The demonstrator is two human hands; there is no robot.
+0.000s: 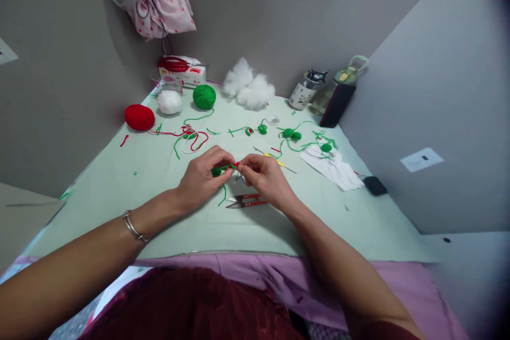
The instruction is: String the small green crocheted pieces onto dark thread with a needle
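Note:
Over the middle of the table my left hand (205, 172) and my right hand (265, 175) meet at the fingertips. Between them is a small green and red yarn piece (217, 171), pinched in the left fingers with a green tail hanging below. My right thumb and forefinger close on its red end; whether they also hold a needle is too small to tell. Thread snips (243, 201) with red handles lie just below, partly under my right hand. Beyond the right fingers rests a crochet hook (274, 159) with a yellow grip.
Red (139, 117), white (169, 102) and green yarn balls (204, 96) stand at the back left, near a box (183, 71). White stuffing (249, 85) lies at the back. Small green crocheted pieces (292, 134), a pen jar (305, 91), a phone (338, 105) and white tissue (332, 167) are rightward.

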